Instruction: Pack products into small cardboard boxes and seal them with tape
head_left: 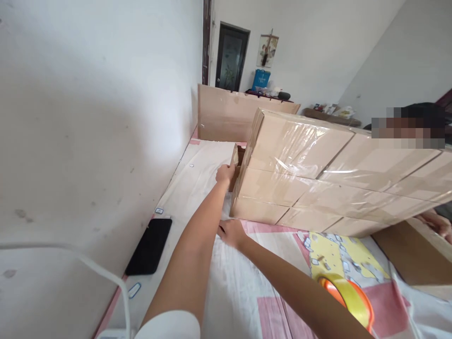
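A large block of cardboard boxes (286, 183), wrapped together in clear tape, stands tilted across the bed-like surface. At its left end my left hand (223, 174) is closed on the edge of a smaller cardboard box (234, 181), which is partly hidden behind the block. Just below, near the block's lower left corner, my right hand (233, 233) is closed, its fingers curled. A small dark spot shows at its fingertips, partly covered by my left forearm, and I cannot make out what it is.
A tape roll (348, 301) lies at lower right, a black phone (150, 247) by the wall. Behind stands a flat cardboard panel (226, 115). At right, another person's hand (436, 223) is at a cardboard box (413, 249). A white cable (88, 261) crosses lower left.
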Demonstrator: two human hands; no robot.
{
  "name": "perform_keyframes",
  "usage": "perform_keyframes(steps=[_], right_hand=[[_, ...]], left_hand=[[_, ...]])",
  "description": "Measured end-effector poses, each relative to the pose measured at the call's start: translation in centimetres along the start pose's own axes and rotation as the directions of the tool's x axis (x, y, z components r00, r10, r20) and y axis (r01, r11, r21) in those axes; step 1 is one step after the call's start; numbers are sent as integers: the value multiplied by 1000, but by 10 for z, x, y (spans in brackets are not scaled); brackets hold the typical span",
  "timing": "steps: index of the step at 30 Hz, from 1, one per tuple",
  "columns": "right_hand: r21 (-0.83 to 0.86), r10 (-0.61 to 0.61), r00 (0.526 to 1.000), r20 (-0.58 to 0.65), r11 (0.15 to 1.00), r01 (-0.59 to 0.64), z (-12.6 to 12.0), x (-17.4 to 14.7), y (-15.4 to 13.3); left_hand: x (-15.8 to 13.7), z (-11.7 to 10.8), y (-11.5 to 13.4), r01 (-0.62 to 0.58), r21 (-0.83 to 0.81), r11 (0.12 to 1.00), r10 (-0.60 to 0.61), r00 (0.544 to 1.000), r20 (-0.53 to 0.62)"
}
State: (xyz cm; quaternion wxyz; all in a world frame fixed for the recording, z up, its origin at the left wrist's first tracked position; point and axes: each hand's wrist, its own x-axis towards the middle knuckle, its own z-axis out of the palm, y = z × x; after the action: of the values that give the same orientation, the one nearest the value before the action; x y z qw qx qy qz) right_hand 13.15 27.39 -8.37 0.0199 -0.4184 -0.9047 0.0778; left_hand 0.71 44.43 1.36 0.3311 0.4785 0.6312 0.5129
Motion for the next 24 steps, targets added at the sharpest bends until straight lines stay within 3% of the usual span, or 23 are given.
perform_keyframes(steps=[6,9,11,14,17,21,24], right_hand=[[-9,6,1000,-18,1000,-6,1,0,-1],[-14,24,1000,-18,1000,-24,2,2,0],[4,36,999,-27,999,-36,3,3,0],[81,52,997,-51,996,-48,2,1,0],[212,64,993,-100,976,-42,-1,-6,-3],[419,89,971,-220,908,12,-11,-18,-8],[522,103,948,-303,850,75,-26,-25,-8]], left_hand=[[-1,-4,14,78,17,997,-78,997,-10],[1,-13,19,138,-34,990,-141,983,-120],[-6,-31,17,128,-80,989,-143,963,-229],[-37,-80,11,18,-113,993,-62,914,-400],[-88,-146,12,-147,-96,985,76,848,-524],[-165,-224,28,-309,-107,945,191,787,-586],[-209,-256,38,-341,-181,923,181,795,-579]])
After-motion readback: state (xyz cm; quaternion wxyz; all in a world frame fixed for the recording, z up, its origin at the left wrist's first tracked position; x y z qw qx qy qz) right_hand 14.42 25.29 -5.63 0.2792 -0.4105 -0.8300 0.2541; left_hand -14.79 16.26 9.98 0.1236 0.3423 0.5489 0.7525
